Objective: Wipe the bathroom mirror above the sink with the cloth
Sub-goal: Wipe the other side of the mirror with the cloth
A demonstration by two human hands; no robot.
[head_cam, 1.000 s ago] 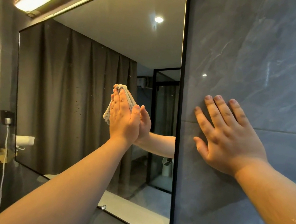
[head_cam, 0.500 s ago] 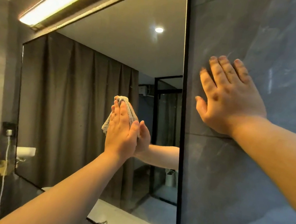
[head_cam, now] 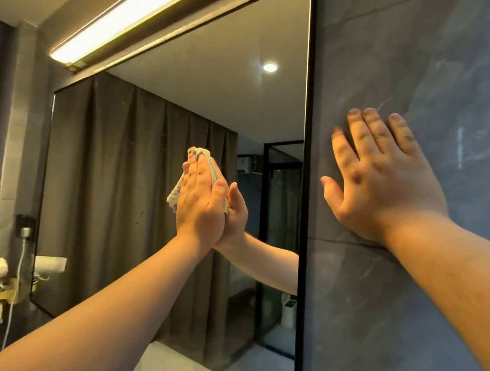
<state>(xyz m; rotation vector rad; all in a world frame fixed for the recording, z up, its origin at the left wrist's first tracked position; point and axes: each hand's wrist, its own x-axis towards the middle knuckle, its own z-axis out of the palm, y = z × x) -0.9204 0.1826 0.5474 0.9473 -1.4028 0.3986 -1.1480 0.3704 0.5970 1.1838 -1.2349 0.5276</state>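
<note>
On mirror (head_cam: 131, 168), flat cloth-pressing left hand (head_cam: 199, 207)

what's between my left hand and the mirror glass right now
In the head view, the cloth lies between the left hand and the mirror; straight fingers press it flat against the glass, its edges showing above the fingertips and beside the hand.

Cloth (head_cam: 189, 177) — mostly hidden beneath the left hand (head_cam: 200, 207). Right hand (head_cam: 377, 186) fingertips blurred. Mirror (head_cam: 139, 201) — lower edge cut off.
</note>
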